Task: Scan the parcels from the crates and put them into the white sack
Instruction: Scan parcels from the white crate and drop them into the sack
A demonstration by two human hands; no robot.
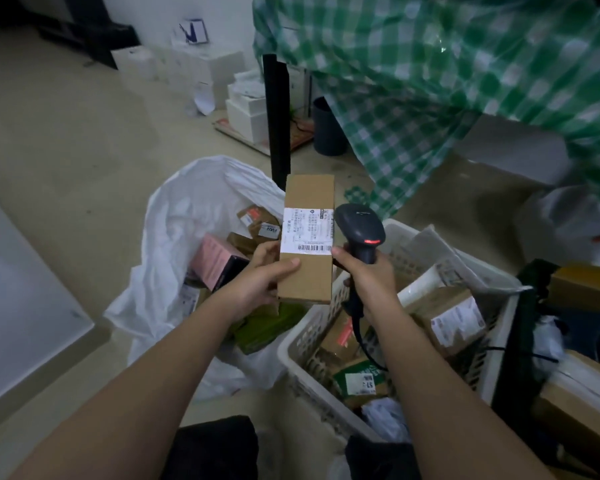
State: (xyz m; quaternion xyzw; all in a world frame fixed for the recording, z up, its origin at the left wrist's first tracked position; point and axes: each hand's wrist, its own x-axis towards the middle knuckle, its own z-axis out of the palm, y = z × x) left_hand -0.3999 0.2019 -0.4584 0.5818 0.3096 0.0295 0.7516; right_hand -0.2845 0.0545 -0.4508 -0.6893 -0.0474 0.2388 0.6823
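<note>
While the left hand (262, 277) grips the cardboard parcel (307, 237) by its near end, long axis running near to far, the white sack (174, 216) gapes directly beneath; the right hand (368, 271), just right, clasps the scanner (361, 233).
</note>
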